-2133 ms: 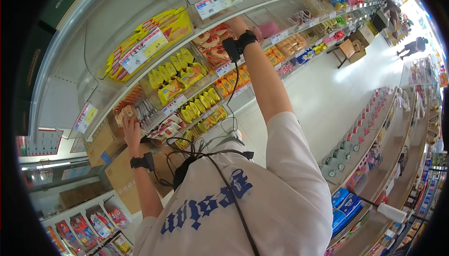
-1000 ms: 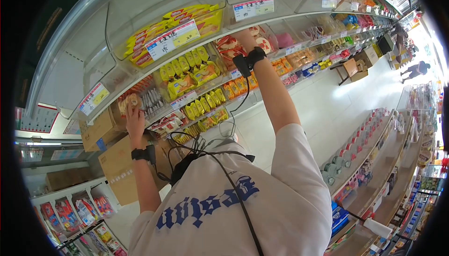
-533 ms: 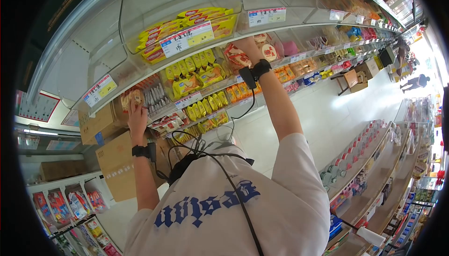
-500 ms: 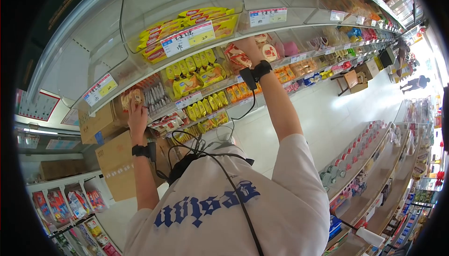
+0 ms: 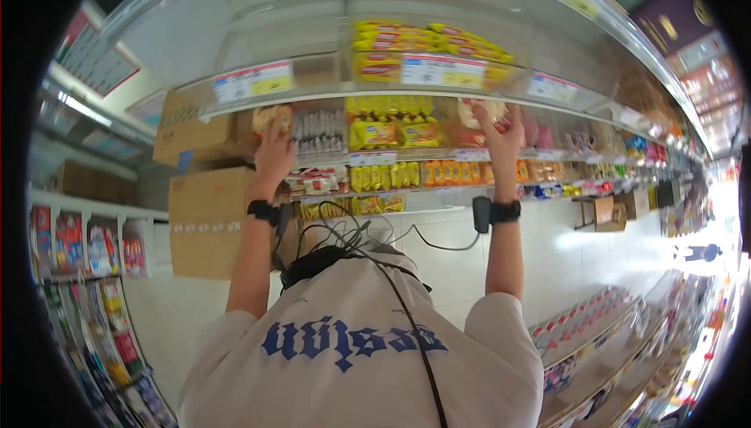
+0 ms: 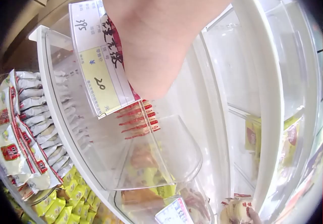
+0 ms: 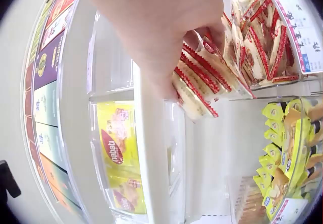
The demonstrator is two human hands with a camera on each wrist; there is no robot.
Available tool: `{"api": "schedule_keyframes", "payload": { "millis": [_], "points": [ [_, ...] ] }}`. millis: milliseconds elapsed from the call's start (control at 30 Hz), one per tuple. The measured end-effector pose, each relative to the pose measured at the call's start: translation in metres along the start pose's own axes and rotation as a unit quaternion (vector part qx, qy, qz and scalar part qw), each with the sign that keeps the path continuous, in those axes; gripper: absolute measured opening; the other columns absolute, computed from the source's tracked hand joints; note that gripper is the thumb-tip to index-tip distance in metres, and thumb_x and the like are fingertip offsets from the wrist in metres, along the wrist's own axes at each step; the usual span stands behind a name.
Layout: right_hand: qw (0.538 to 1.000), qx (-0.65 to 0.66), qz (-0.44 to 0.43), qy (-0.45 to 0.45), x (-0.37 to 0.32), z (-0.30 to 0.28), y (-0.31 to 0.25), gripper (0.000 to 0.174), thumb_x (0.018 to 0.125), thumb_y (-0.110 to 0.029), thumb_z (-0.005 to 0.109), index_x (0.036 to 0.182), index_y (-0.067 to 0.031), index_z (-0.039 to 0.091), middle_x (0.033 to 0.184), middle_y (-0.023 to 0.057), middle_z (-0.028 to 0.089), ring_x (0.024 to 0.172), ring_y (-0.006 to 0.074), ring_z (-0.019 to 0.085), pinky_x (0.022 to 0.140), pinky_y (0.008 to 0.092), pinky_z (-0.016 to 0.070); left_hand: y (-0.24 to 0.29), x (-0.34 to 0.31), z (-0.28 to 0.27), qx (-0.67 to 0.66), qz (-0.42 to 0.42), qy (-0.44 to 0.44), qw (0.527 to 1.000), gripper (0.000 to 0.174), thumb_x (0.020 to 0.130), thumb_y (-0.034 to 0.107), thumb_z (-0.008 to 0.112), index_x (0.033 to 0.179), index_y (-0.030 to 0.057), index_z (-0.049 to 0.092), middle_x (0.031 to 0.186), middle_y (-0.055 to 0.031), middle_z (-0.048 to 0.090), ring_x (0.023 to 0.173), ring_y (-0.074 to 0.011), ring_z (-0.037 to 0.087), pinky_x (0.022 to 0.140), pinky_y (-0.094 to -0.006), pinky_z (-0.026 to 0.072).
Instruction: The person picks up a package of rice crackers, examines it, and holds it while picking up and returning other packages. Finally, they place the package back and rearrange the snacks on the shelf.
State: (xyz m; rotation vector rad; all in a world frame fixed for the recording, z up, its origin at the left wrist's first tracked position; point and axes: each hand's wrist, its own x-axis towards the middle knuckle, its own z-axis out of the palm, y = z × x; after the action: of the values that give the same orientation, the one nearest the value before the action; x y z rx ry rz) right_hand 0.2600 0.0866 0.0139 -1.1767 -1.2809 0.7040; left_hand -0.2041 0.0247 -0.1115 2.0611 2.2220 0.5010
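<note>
My right hand (image 5: 502, 138) grips several clear packets of pale round rice crackers (image 7: 199, 85) with red-edged wrappers. In the right wrist view they stick out below the fingers, left of a bin of the same kind of packets (image 7: 262, 42). My left hand (image 5: 274, 154) is at the shelf's left end, fingers stretched up over brown snack packets (image 5: 271, 117); its contact with them is blurred. In the left wrist view that hand (image 6: 156, 37) overlaps a price card (image 6: 98, 57), and its fingers are hidden. The right hand's crackers (image 6: 236, 210) show at the bottom there.
Yellow snack packs (image 5: 391, 132) and silver sachets (image 5: 319, 129) fill bins between the hands. Above runs a clear-fronted shelf with yellow wafer packs (image 5: 426, 48). Cardboard boxes (image 5: 207, 221) stand at lower left. A black cable (image 5: 446, 246) runs to the right wrist.
The head view has swung round to face the shelf squarely. My right hand, earlier inside the cracker bin behind the shelf edge, now shows raised with packets. The left hand stays at the brown packets.
</note>
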Motion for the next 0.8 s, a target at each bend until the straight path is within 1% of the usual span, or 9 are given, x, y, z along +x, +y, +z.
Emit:
{"api": "schedule_keyframes", "payload": {
  "millis": [33,133,200,333,400,467,567,667,800],
  "points": [
    [0.997,-0.074,-0.015,-0.001,-0.006,-0.002,0.007,0.059,0.08,-0.017,0.087,0.128,0.0041,0.059,0.102,0.0044,0.068,0.081,0.0067,0.062,0.065,0.021,0.0492,-0.001,0.0,0.0,-0.004,-0.002,-0.002,1.0,0.035,0.094,0.025,0.053,0.116,0.0046,0.071,0.162,-0.006,0.033,0.147,-0.0284,0.035,0.103,-0.0492,0.0492],
    [0.995,-0.068,0.052,-0.041,-0.035,0.009,-0.007,0.058,0.081,-0.015,0.086,0.128,0.0045,0.059,0.111,0.0076,0.069,0.091,0.0104,0.066,0.073,0.0223,0.0526,-0.004,0.002,0.006,0.027,0.001,-0.005,1.0,0.035,0.096,0.026,0.052,0.117,0.0069,0.071,0.164,-0.0051,0.029,0.148,-0.0272,0.034,0.101,-0.0504,0.0503],
    [0.993,-0.049,0.038,-0.101,-0.049,0.026,-0.023,0.057,0.082,-0.016,0.085,0.129,0.004,0.059,0.114,0.0088,0.068,0.095,0.012,0.067,0.076,0.0224,0.0536,-0.005,0.001,0.009,0.047,0.01,0.013,0.999,0.035,0.097,0.028,0.052,0.117,0.0081,0.072,0.166,-0.0043,0.027,0.148,-0.0258,0.034,0.1,-0.051,0.0515],
    [0.96,0.06,0.096,-0.255,-0.081,0.097,-0.064,0.059,0.083,-0.017,0.084,0.132,0.0024,0.057,0.119,0.0109,0.068,0.099,0.0142,0.068,0.081,0.0262,0.0566,-0.006,0.0,0.015,-0.007,0.006,0.044,0.999,0.035,0.093,0.026,0.054,0.109,0.0026,0.074,0.164,-0.0051,0.031,0.149,-0.0266,0.032,0.102,-0.0587,0.0458],
    [0.95,0.047,0.052,-0.304,-0.091,0.145,-0.072,0.065,0.081,-0.02,0.086,0.135,-0.001,0.055,0.121,0.0126,0.068,0.102,0.0159,0.069,0.082,0.0288,0.059,-0.006,0.0,0.016,-0.008,0.018,0.071,0.997,0.034,0.092,0.026,0.054,0.106,0.0023,0.074,0.163,-0.0057,0.032,0.148,-0.0263,0.034,0.101,-0.0584,0.0461],
    [0.958,-0.071,-0.069,-0.27,-0.099,0.191,-0.08,0.066,0.079,-0.027,0.086,0.134,-0.0047,0.056,0.117,0.0136,0.068,0.1,0.0242,0.072,0.077,0.0361,0.0608,-0.005,-0.002,0.018,-0.004,0.023,0.089,0.996,0.033,0.092,0.026,0.054,0.103,0.0017,0.074,0.163,-0.0062,0.034,0.147,-0.0265,0.035,0.1,-0.0579,0.0467],
    [0.912,-0.278,-0.204,-0.221,-0.098,0.247,-0.071,0.068,0.078,-0.035,0.083,0.134,-0.0068,0.055,0.111,0.0192,0.068,0.095,0.0354,0.071,0.076,0.0442,0.0597,-0.004,0.0,0.02,-0.001,0.021,0.109,0.994,0.032,0.09,0.025,0.055,0.098,0.0002,0.074,0.162,-0.0072,0.035,0.146,-0.028,0.038,0.098,-0.0565,0.0482],
    [0.895,-0.33,-0.187,-0.236,-0.086,0.284,-0.047,0.066,0.078,-0.041,0.079,0.131,-0.0082,0.057,0.108,0.022,0.068,0.091,0.0427,0.068,0.074,0.0498,0.0581,-0.003,-0.001,0.017,-0.017,0.024,0.116,0.993,0.031,0.089,0.023,0.055,0.092,-0.0014,0.074,0.161,-0.009,0.036,0.145,-0.0301,0.039,0.096,-0.0547,0.0501],
    [0.859,-0.413,-0.121,-0.277,-0.073,0.315,0.0,0.064,0.078,-0.04,0.078,0.128,-0.0076,0.057,0.108,0.0231,0.068,0.091,0.0435,0.069,0.074,0.0519,0.058,-0.001,-0.002,0.01,-0.026,0.035,0.122,0.992,0.03,0.088,0.023,0.057,0.086,-0.0025,0.074,0.16,-0.0107,0.037,0.145,-0.0311,0.039,0.092,-0.0526,0.0526]
  ]
}}
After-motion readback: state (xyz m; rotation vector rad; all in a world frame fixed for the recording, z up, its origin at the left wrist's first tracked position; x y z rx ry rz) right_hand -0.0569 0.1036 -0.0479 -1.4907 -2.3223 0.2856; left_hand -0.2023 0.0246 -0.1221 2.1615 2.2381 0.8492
